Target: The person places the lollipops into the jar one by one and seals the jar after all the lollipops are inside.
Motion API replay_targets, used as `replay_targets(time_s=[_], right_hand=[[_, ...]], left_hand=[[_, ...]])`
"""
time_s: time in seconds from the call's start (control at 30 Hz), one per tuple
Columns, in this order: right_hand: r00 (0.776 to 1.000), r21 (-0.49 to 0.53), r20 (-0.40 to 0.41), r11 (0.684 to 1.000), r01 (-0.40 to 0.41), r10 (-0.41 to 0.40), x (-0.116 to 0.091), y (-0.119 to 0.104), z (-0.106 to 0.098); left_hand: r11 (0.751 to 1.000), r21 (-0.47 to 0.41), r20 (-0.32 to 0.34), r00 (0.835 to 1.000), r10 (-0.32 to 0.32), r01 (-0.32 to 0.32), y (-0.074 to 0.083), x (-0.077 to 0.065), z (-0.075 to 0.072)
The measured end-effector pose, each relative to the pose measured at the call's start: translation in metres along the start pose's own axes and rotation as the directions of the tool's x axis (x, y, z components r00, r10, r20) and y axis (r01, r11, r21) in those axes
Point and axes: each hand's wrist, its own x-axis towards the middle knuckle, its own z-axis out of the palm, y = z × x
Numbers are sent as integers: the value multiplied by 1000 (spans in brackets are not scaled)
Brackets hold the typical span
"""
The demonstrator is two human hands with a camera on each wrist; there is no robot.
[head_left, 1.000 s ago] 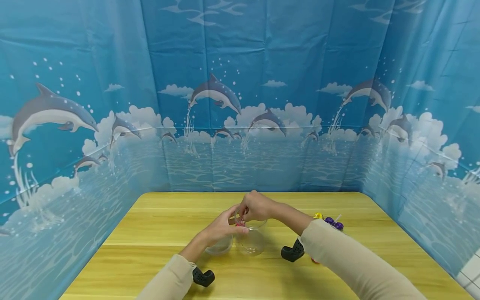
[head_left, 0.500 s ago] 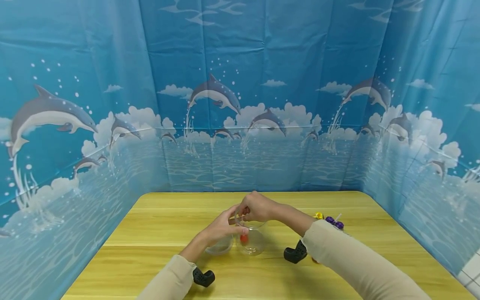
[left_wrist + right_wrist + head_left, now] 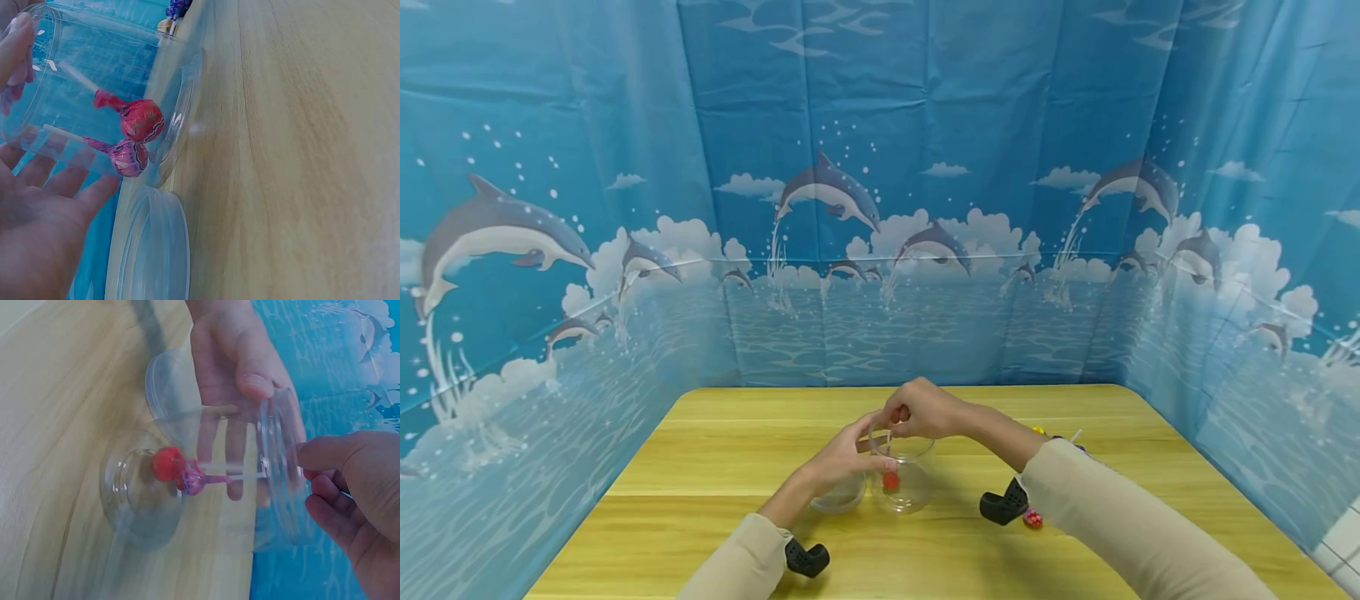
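Observation:
A clear plastic jar (image 3: 913, 483) stands upright on the table. My left hand (image 3: 841, 455) holds it round the side, thumb in front and fingers spread behind. Inside lie a red lollipop (image 3: 141, 120) and a pink-purple lollipop (image 3: 129, 157), candy ends down near the jar's base and white sticks leaning toward the mouth. My right hand (image 3: 928, 410) is at the jar's rim with fingers loosely bent. In the right wrist view its fingertips (image 3: 307, 453) are beside the rim, apart from the sticks. A round translucent lid (image 3: 838, 498) lies just left of the jar.
On the right side of the wooden table (image 3: 700, 467) lies a red-and-pink lollipop (image 3: 1033, 518). Yellow and purple wrapped lollipops (image 3: 1039, 431) are farther back, partly hidden by the right sleeve. Black wrist-worn devices (image 3: 807, 557) sit under both forearms. A blue dolphin curtain (image 3: 925, 333) surrounds the table.
The red lollipop has gone from the right fingers at the mouth down into the jar. My right hand has lifted slightly and shifted right. The left hand keeps its hold.

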Motion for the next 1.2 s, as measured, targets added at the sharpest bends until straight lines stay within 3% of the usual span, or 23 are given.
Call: replay_targets(time_s=[0.27, 1.2], right_hand=[[997, -13, -25, 997, -71, 70, -14, -3, -17], [983, -9, -58, 984, -176, 175, -68, 9, -47]], left_hand=[[1000, 26, 15, 1000, 16, -17, 19, -6, 5], [999, 38, 0, 999, 33, -33, 18, -6, 7]])
